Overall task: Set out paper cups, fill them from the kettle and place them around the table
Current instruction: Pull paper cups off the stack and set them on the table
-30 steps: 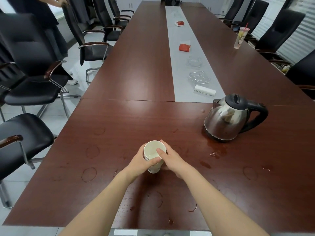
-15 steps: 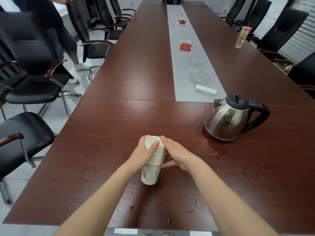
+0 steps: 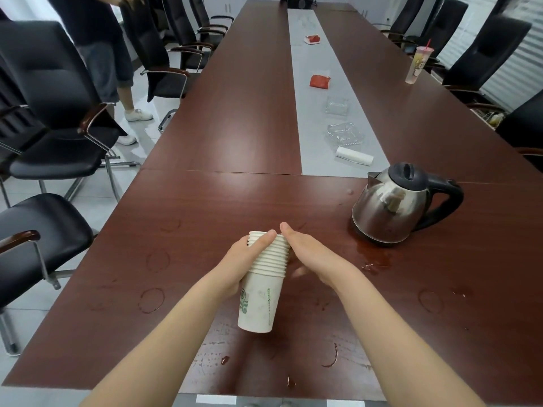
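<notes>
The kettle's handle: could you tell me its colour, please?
Black; the kettle's handle shows best in the head view.

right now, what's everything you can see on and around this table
table: 1, dark brown, grey centre strip
paper cup stack: 1, white, green print, held over near table end
kettle: 1, steel and black, right, by spilled water
glass ashtrays: 2, clear, grey strip
white roll: 1, beside nearer ashtray
red packs: 2, farther along strip
drink cup: 1, pinkish, far right
chairs: several, black, both sides
other person: 1, dark clothes, far left
left hand: grips the stack
right hand: against stack's right side
</notes>
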The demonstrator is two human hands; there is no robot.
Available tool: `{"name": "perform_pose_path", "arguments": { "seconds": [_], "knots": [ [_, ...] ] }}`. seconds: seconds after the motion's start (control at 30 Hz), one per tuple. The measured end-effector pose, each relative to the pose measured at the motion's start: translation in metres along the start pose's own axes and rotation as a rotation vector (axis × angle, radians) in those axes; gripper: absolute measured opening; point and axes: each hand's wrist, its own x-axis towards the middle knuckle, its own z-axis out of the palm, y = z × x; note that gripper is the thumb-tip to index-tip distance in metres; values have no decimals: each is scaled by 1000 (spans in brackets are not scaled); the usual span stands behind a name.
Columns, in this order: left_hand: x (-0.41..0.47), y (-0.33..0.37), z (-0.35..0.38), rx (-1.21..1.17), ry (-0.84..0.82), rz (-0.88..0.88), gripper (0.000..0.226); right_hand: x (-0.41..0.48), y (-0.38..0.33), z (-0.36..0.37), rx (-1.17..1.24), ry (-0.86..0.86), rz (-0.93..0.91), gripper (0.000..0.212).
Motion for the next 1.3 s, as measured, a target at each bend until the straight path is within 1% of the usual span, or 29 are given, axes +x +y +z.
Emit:
{"name": "perform_pose_path", "arguments": {
  "seconds": [0.03, 0.1, 0.13, 0.2, 0.37, 0.5, 0.8, 0.97, 1.07, 1.2, 1.3],
  "knots": [
    [-1, 1, 1, -17, 5, -20, 52, 1, 1, -1, -24, 41, -65, 43],
    [-1, 1, 3, -48, 23, -45, 53, 1, 2, -4, 7, 97, -199, 25],
    [-1, 1, 3, -60, 28, -53, 52, 0, 3, -5, 44, 94, -245, 17],
    [-1, 1, 2, -73, 25, -70, 52, 0, 3, -7, 95, 68, -290, 12],
    [-3, -2, 3, -86, 27, -119, 60, 0, 2, -9, 62, 51, -296, 14],
    [-5, -5, 3, -70, 39, -135, 61, 0, 4, -7, 48, 49, -278, 14],
    [-4, -4, 4, -74, 59, -156, 40, 0, 5, 1, 15, 139, -301, 14],
    [-3, -4, 4, -72, 71, -175, 40, 1, 6, 5, -18, 172, -326, 22],
    [-3, -3, 4, -58, 51, -187, 36, 2, 7, 5, -31, 209, -324, 23],
    [-8, -13, 9, -9, -30, -197, 26, 5, 0, -9, -22, 312, -340, 19],
    [-9, -21, 7, -20, -36, -187, 27, 5, -3, -17, 79, 284, -319, 21]
  ]
}}
